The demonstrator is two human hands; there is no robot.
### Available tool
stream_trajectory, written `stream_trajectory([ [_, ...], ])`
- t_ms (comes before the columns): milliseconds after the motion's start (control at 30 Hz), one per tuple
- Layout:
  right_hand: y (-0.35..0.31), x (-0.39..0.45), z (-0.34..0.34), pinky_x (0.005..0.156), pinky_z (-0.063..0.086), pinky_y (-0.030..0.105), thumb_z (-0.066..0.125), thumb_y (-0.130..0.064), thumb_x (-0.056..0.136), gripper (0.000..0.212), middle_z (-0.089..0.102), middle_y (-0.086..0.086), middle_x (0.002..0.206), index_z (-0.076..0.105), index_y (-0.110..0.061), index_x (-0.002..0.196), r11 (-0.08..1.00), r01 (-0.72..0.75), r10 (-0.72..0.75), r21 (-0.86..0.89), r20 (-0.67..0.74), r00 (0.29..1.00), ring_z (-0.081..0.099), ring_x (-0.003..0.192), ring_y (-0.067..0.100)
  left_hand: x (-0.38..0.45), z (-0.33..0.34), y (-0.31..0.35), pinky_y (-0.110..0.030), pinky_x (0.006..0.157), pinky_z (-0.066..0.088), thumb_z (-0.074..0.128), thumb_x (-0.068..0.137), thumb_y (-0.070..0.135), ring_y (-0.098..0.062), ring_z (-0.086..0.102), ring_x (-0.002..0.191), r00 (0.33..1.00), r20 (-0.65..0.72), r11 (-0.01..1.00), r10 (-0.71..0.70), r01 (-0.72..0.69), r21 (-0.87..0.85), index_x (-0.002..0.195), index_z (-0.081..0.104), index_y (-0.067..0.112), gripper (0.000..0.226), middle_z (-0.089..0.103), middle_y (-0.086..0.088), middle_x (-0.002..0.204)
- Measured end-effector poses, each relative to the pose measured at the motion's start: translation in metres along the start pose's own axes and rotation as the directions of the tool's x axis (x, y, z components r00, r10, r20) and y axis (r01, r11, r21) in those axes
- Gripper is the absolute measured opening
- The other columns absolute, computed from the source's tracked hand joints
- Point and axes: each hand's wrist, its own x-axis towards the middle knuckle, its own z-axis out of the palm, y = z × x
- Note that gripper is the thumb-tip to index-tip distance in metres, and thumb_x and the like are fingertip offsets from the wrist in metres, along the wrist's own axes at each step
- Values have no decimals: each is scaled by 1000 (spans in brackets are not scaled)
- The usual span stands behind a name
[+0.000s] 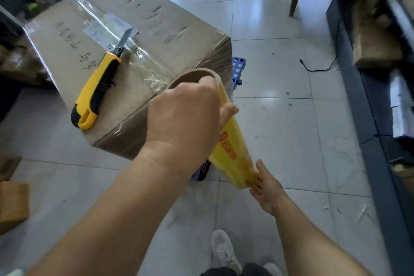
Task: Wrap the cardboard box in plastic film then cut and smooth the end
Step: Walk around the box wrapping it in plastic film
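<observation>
Film roll (226,141) is held upright-ish just off the near-right corner of the cardboard box (134,51), tilted, top end w/ brown core near the box's top edge, bottom end lower, toward the floor (291,119). L hand (186,116) grip is clamped on the roll's top end, fingers hooked into the core, thumb on the outside. R hand (266,188) supports the bottom end, fingers against it; can't tell if that grip is closed. Roll looks yellow w/ an orange label strip. Box sits on a blue crate (238,69), sides glossy w/ film, clear tape along top seam. Yellow-black utility knife (98,89) lies on the box top, blade out.
</observation>
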Motion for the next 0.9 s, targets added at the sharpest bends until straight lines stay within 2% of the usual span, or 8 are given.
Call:
stream_trajectory([
  [67, 16, -6, -5, 110, 31, 37, 52, -38, 94, 43, 54, 0, 134, 50, -19, 132, 991, -1, -9, 131, 77, 997, 50, 122, 16, -10, 3, 1, -30, 61, 31, 52, 85, 53, -27, 60, 89, 999, 21, 998, 48, -48, -37, 98, 45, 22, 34, 56, -1, 84],
  [167, 32, -16, -4, 113, 27, 32, 55, -19, 94, 36, 57, 1, 132, 53, -11, 129, 985, 55, -61, 163, 33, 998, 53, 113, 13, -21, 8, -6, -30, 62, 31, 60, 86, 34, -25, 60, 91, 993, 1, 992, 121, -121, -34, 110, 47, 20, 31, 60, 1, 94],
  [333, 43, -21, 6, 100, 35, 28, 56, -50, 88, 46, 59, -3, 120, 54, -23, 125, 964, 115, -107, 238, -47, 993, 53, 114, 15, -23, 2, -19, -33, 65, 35, 58, 81, 54, -32, 58, 87, 999, -34, 999, 22, -23, -35, 99, 56, 17, 41, 56, -6, 82],
  [467, 73, -31, 11, 109, 30, 29, 57, -24, 93, 39, 57, 0, 129, 51, -15, 130, 956, 151, -163, 250, 26, 986, 51, 114, 14, -47, 4, -28, -34, 70, 38, 65, 81, 38, -29, 56, 91, 995, 22, 993, 100, -98, -69, 111, 52, 17, 39, 58, -4, 92],
  [600, 90, -43, 18, 85, 44, 25, 56, -49, 88, 36, 63, -1, 113, 57, -21, 110, 961, 220, -195, 166, -151, 969, 56, 98, 14, -58, -8, -39, -33, 66, 38, 64, 77, 53, -24, 45, 77, 995, -54, 997, 81, -82, -17, 99, 59, 16, 43, 51, -4, 80],
  [667, 97, -47, 18, 91, 43, 29, 53, -53, 88, 41, 61, -3, 111, 53, -23, 116, 957, 214, -191, 198, -126, 973, 56, 102, 15, -69, -11, -41, -32, 66, 36, 62, 78, 55, -22, 41, 76, 995, -52, 996, 82, -84, -37, 94, 59, 18, 40, 47, -1, 77],
  [800, 122, -57, 23, 106, 32, 31, 63, -32, 89, 42, 64, -3, 115, 54, -16, 126, 956, 256, -251, 146, -56, 966, 57, 99, 8, -93, -13, -56, -38, 75, 47, 65, 81, 34, -28, 57, 89, 991, 41, 988, 130, -126, -91, 113, 55, 21, 36, 64, -6, 98],
  [900, 135, -64, 34, 81, 45, 31, 62, -52, 84, 48, 66, 3, 102, 63, -13, 112, 971, 233, -220, 50, -183, 958, 55, 89, 15, -99, -22, -72, -38, 72, 49, 62, 80, 48, -29, 58, 82, 995, 14, 994, 96, -95, -46, 100, 61, 17, 37, 63, -6, 86],
])
